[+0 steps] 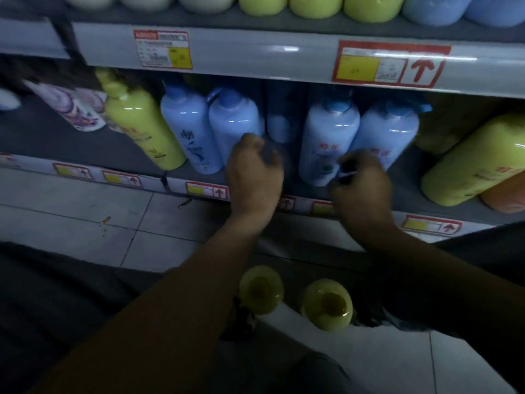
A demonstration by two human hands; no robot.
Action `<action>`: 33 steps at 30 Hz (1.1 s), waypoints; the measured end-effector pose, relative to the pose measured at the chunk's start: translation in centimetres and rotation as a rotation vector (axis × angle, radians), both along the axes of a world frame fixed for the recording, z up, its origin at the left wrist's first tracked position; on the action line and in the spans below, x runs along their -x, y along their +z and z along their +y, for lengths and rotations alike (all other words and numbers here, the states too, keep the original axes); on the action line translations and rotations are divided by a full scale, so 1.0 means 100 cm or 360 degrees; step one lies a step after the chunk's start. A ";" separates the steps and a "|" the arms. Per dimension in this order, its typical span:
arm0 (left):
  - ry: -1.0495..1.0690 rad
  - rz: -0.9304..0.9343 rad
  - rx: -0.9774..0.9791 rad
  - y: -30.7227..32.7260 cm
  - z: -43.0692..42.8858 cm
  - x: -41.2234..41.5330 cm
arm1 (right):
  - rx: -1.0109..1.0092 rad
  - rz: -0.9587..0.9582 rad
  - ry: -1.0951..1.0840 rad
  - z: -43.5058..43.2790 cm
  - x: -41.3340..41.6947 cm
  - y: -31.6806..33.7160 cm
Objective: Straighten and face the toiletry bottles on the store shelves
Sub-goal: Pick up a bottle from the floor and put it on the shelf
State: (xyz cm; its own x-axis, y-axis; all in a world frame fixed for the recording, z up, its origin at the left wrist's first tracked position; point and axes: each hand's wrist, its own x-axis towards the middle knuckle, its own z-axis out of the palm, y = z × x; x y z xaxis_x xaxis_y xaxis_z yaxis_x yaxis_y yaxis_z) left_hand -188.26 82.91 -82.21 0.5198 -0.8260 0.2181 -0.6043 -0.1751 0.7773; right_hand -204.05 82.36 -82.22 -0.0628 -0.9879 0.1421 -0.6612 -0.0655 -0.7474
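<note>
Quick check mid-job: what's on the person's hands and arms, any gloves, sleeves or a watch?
No gloves: the left hand and right hand are bare. The left forearm and right forearm show no sleeves. No watch, bracelet or ring shows, though the picture is dim and blurred.

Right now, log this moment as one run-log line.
left hand: at blue bottle, grip blurred | right hand: at pale bottle, grip unclear | phase: facing
</note>
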 end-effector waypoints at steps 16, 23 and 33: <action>0.0021 0.0548 -0.0027 0.026 -0.033 -0.153 | -0.0248 0.0377 0.0845 -0.089 -0.137 0.039; -0.0103 0.0367 -0.0087 0.030 -0.055 -0.163 | -0.0007 0.0761 0.0665 -0.075 -0.136 0.045; -0.0179 0.0434 -0.0029 0.019 -0.065 -0.134 | 0.0241 0.1205 0.0363 -0.064 -0.123 0.057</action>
State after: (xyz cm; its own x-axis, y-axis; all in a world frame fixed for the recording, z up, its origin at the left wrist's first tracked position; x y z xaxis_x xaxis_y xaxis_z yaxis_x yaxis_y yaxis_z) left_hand -174.85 76.36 -80.30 0.4621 -0.8843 0.0674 -0.3901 -0.1344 0.9109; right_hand -191.79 75.91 -76.53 0.3049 -0.9314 0.1989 -0.9430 -0.3245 -0.0738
